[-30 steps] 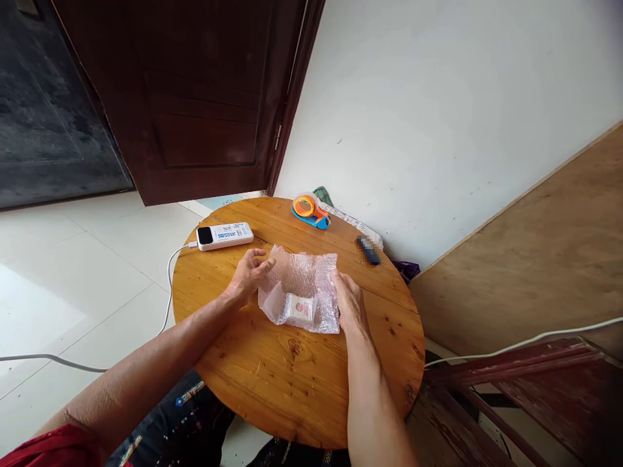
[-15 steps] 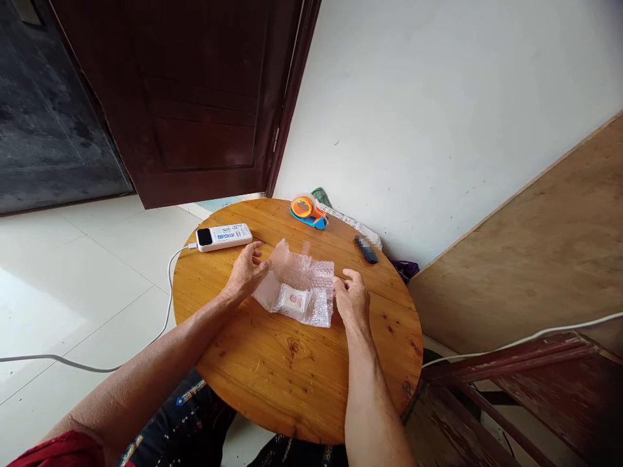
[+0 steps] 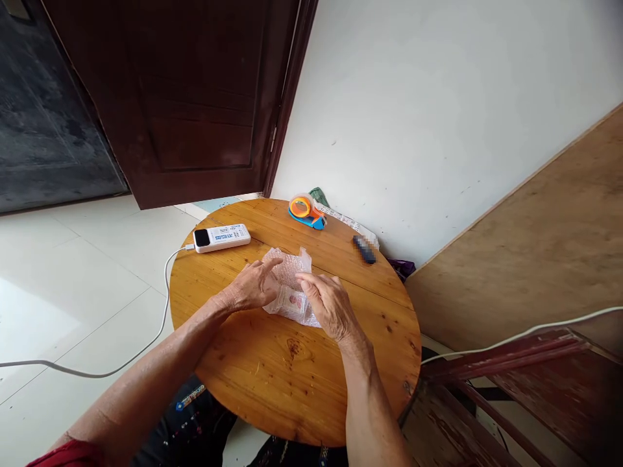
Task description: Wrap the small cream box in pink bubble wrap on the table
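A sheet of clear bubble wrap lies on the round wooden table, its right side folded inward. Within it rests a small flat packet with a red print, partly covered by the wrap. My right hand is over the wrap's right side, thumb and forefinger tips close together at the folded edge. At the left side of the sheet is my left hand, its forefinger stretched out and the thumb apart, touching the wrap. Parts of the packet and wrap are hidden by my hands.
A white device with a dark screen sits at the table's left, a cable plugged into it. Toward the back stands an orange and blue tape dispenser. A dark blurred object lies at the back right. Beyond are a wall and a door.
My right hand has moved left, bringing the wrap's right side inward over the packet's edge. My left hand has shifted slightly right and down. The wrap now covers less of the table.
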A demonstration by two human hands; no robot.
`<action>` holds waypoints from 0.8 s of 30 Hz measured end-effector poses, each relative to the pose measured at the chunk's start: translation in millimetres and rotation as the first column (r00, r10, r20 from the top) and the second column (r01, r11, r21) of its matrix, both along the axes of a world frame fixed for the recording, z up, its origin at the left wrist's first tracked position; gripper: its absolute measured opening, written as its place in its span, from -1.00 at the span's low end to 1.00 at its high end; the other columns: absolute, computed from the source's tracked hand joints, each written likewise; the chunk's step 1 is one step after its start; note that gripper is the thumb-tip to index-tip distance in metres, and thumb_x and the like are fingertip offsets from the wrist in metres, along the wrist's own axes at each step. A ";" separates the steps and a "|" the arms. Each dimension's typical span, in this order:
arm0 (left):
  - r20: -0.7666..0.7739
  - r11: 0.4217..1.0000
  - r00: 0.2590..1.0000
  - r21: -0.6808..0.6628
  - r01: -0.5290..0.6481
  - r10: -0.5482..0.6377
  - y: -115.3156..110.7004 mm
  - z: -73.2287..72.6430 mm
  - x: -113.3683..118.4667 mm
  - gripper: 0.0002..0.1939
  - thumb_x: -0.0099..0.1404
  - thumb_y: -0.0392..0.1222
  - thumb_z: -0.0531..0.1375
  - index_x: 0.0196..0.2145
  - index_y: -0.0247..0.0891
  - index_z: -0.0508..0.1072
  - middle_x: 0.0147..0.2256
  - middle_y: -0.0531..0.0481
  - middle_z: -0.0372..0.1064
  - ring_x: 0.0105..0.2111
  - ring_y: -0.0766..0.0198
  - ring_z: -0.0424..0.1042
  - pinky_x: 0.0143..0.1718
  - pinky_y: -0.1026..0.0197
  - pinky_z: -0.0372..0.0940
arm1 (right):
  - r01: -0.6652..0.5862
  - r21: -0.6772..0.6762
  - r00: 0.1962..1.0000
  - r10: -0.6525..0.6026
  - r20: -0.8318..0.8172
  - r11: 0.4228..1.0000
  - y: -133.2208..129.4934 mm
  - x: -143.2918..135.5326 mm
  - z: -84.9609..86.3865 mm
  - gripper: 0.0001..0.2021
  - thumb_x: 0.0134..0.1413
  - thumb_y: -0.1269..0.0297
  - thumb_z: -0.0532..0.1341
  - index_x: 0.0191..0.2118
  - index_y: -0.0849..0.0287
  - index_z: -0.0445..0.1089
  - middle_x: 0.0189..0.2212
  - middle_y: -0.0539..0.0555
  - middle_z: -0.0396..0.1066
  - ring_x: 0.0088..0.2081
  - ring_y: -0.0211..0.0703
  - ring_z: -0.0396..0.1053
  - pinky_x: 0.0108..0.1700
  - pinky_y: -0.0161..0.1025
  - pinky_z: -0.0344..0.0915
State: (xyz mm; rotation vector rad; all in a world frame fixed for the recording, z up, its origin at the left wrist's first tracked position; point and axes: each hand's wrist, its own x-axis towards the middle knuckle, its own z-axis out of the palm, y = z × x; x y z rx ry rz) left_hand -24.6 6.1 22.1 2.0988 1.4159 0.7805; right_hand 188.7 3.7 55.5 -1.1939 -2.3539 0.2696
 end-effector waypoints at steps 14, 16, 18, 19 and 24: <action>0.250 0.929 0.914 -0.103 0.355 -0.321 -58.2 37.1 -13.2 -0.50 0.24 -0.12 0.17 0.13 -0.24 0.35 -0.45 0.04 0.45 -0.49 0.27 0.40 -0.45 0.28 0.24 | 0.006 -0.406 0.999 0.007 0.031 0.914 -31.6 27.6 16.3 -0.44 0.33 -0.06 -0.15 -0.54 0.11 0.34 -0.48 0.03 0.45 -0.34 -0.10 0.37 -0.21 -0.21 0.25; 0.267 0.922 0.914 -0.157 0.354 -0.306 -62.0 30.2 -11.2 -0.60 0.33 -0.07 0.09 0.06 -0.26 0.40 -0.50 0.06 0.40 -0.55 0.32 0.35 -0.49 0.30 0.20 | 0.045 -0.414 0.997 -0.016 0.075 0.909 -38.2 28.2 7.5 -0.49 0.33 -0.03 -0.12 -0.49 0.11 0.35 -0.47 0.03 0.45 -0.33 -0.10 0.38 -0.20 -0.21 0.25; 0.246 0.942 0.942 -0.189 0.278 -0.229 -61.4 20.0 -5.2 -0.66 0.37 -0.12 0.02 -0.02 -0.28 0.44 -0.51 0.06 0.36 -0.56 0.32 0.34 -0.49 0.29 0.21 | 0.108 -0.386 0.992 -0.071 0.108 0.916 -42.0 28.0 -2.4 -0.61 0.31 0.04 -0.07 -0.35 0.11 0.39 -0.42 0.03 0.46 -0.32 -0.10 0.40 -0.20 -0.20 0.26; 0.199 0.959 0.966 -0.195 0.204 -0.165 -59.9 14.8 -1.1 -0.68 0.34 -0.16 0.03 -0.04 -0.28 0.45 -0.54 0.07 0.33 -0.56 0.31 0.33 -0.49 0.28 0.21 | 0.135 -0.368 0.989 -0.105 0.100 0.920 -42.9 27.5 -6.8 -0.69 0.29 0.09 -0.03 -0.24 0.11 0.40 -0.36 0.03 0.48 -0.29 -0.10 0.41 -0.19 -0.20 0.26; -0.011 0.999 1.000 0.027 -0.023 0.024 -46.6 -1.7 20.0 -0.47 0.12 -0.23 0.23 0.09 -0.27 0.38 -0.04 -0.19 0.37 -0.14 0.06 0.45 -0.14 0.09 0.35 | 0.252 -0.326 0.967 -0.230 0.107 0.911 -38.9 17.0 -14.2 -0.45 0.15 0.21 0.14 0.25 0.13 0.13 0.02 0.19 0.43 -0.06 -0.03 0.43 -0.06 -0.14 0.29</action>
